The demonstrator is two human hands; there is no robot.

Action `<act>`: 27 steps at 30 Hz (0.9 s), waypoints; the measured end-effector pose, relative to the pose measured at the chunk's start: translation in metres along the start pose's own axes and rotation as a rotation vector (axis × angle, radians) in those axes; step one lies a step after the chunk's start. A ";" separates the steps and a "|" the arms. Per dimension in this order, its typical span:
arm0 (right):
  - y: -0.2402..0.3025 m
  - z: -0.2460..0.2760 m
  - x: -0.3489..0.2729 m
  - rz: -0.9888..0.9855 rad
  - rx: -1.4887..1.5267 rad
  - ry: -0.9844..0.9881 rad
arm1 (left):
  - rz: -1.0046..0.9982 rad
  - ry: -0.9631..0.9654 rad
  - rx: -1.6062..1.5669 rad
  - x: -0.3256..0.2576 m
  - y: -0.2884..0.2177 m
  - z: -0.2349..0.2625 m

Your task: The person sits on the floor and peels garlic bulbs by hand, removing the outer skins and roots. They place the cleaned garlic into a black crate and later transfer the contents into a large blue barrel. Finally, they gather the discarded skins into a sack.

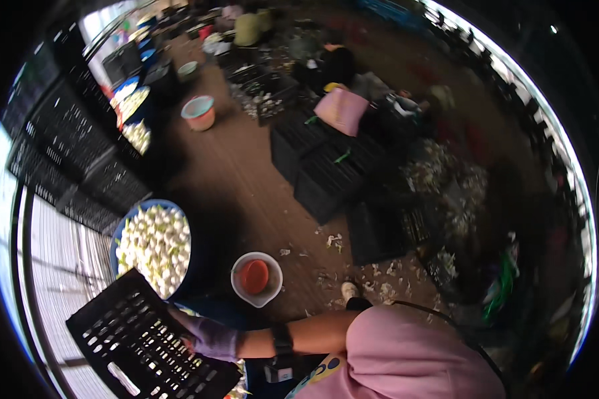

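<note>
My right hand, in a purple glove, grips the rim of a black slatted plastic crate at the lower left. The crate is tilted, and pale light and white shapes show through its slots. Its near corner hangs over a tub of white bulbs that shows only in part. Just beyond the crate stands a blue tub heaped with white bulbs, some with green tips. My left hand is out of sight.
A white basin holding a red bowl stands on the brown floor. Black crates lie in the middle, with peelings scattered nearby. Stacked black crates line the left wall. Farther off are a bucket and a seated person.
</note>
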State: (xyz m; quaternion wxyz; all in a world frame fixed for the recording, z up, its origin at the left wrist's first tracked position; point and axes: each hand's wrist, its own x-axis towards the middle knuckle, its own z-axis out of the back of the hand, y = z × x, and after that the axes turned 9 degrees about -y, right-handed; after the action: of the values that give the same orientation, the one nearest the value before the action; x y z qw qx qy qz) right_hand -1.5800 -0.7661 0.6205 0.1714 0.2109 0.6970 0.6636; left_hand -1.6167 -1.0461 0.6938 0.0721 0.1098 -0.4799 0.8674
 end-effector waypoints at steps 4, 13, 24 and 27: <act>0.001 0.109 -0.063 -0.122 0.154 -0.074 | -0.275 0.443 -0.188 -0.012 -0.058 -0.062; -0.070 0.326 -0.293 -0.396 0.328 -0.613 | -0.094 1.100 -0.093 -0.165 -0.167 -0.270; -0.047 0.455 -0.456 0.038 0.383 -1.371 | -0.370 1.590 -0.265 -0.391 -0.333 -0.472; -0.067 0.477 -0.449 0.057 0.349 -1.453 | -0.362 1.619 -0.259 -0.418 -0.341 -0.549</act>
State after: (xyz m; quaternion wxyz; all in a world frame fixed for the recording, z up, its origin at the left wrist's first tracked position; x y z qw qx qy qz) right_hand -0.9543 -0.5950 0.5062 0.5354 0.6385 0.4975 0.2411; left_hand -1.2009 -0.4084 0.5814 0.5444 -0.4806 -0.3505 0.5914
